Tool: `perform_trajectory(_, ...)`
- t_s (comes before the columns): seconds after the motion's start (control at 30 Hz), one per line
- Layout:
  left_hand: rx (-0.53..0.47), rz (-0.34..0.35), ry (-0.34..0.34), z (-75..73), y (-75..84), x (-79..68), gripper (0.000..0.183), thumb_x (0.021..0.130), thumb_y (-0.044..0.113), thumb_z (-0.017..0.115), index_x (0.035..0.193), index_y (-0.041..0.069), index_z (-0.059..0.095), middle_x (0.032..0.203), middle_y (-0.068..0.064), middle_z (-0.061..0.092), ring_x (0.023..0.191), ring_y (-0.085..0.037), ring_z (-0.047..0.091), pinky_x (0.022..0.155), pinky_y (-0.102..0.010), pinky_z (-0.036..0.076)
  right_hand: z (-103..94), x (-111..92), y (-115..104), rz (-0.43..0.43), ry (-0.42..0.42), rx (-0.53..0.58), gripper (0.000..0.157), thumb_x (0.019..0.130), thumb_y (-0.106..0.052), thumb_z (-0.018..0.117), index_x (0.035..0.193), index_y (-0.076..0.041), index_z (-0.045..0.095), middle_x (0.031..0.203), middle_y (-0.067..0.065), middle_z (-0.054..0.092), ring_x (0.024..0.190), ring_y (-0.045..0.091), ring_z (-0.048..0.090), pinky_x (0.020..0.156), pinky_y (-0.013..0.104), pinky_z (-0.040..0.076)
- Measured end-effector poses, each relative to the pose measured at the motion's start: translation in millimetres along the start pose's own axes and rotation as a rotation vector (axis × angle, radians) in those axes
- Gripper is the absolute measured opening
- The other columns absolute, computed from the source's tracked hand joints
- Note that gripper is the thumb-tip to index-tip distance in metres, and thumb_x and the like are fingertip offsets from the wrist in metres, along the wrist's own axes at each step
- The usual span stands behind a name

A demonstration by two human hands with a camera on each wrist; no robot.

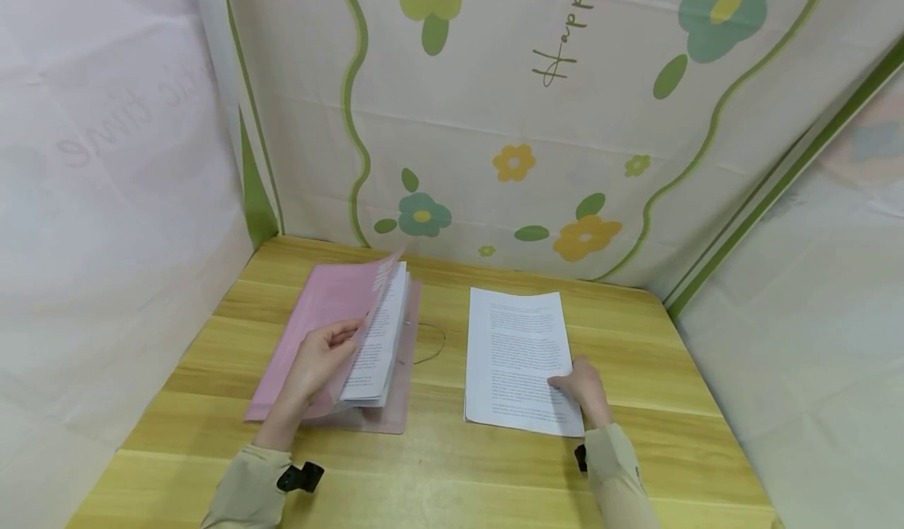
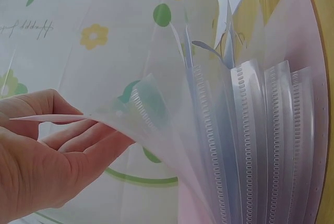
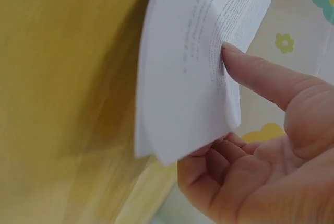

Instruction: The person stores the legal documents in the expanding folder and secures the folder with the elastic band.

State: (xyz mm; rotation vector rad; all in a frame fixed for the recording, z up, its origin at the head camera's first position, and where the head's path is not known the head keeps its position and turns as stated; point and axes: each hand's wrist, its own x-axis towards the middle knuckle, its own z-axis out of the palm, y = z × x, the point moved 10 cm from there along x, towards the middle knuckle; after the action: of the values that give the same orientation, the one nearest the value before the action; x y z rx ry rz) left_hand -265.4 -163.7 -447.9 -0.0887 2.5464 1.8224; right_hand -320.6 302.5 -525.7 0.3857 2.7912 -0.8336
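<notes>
My left hand (image 1: pixel 321 360) pinches the free edge of the pink cover of a folder (image 1: pixel 332 301) on the left of the table, holding it partly lifted. Inside the folder are clear plastic sleeves (image 2: pixel 250 130) with punched-hole strips, and printed pages (image 1: pixel 381 341) show under the cover. To the right, my right hand (image 1: pixel 585 388) grips the right edge of a stack of printed sheets (image 1: pixel 519 356), thumb on top and fingers curled underneath. In the right wrist view the corner of the sheets (image 3: pixel 188 93) stands off the table. The left wrist view shows the cover between thumb and fingers.
A thin loop of cord (image 1: pixel 441 344) lies on the wooden table (image 1: pixel 438 466) between the folder and the sheets. Patterned white fabric (image 1: pixel 452 121) rises behind the table, with more fabric on the left and right sides.
</notes>
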Motion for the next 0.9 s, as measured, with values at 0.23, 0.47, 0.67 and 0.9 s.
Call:
perform_trajectory(0.23, 0.006, 0.0, 0.005, -0.6, 1.9, -0.7, 0.043, 0.095, 0.004, 0.052, 0.138, -0.004, 0.054, 0.139, -0.024, 0.057, 0.128, -0.036, 0.058, 0.105, -0.044, 0.048, -6.8, -3, 0, -0.019, 0.059, 0.029, 0.036, 0.085, -0.008, 0.069, 0.11, 0.011, 0.051, 0.098, 0.027, 0.062, 0.08, 0.03, 0.061, 0.063, 0.033, 0.048)
perform_trajectory(0.47, 0.017, 0.001, 0.006, -0.8, 0.9, -1.6, 0.043, 0.096, 0.004, 0.052, 0.138, -0.004, 0.054, 0.14, -0.024, 0.057, 0.128, -0.037, 0.057, 0.106, -0.047, 0.047, -11.9, -3, 0, -0.048, 0.105, 0.007, 0.023, 0.088, -0.004, 0.06, 0.106, 0.01, 0.056, 0.097, 0.025, 0.063, 0.079, 0.028, 0.06, 0.063, 0.031, 0.048)
perform_trajectory(0.67, 0.014, -0.002, 0.001, -0.3, -0.1, -1.7, 0.043, 0.096, 0.005, 0.052, 0.139, -0.003, 0.053, 0.14, -0.024, 0.057, 0.127, -0.036, 0.058, 0.103, -0.043, 0.049, -13.0, -4, 4, -0.079, 0.11, 0.032, 0.029, 0.089, -0.005, 0.06, 0.111, 0.014, 0.063, 0.106, 0.031, 0.067, 0.087, 0.032, 0.065, 0.073, 0.038, 0.054)
perform_trajectory(0.9, 0.022, 0.004, 0.013, -2.3, 1.5, -2.2, 0.042, 0.097, 0.007, 0.054, 0.137, -0.002, 0.055, 0.137, -0.024, 0.06, 0.125, -0.035, 0.06, 0.1, -0.036, 0.051, -10.8, -4, 9, -0.075, 0.059, 0.134, 0.033, 0.092, -0.008, 0.059, 0.117, 0.013, 0.061, 0.113, 0.031, 0.065, 0.096, 0.034, 0.065, 0.078, 0.039, 0.054)
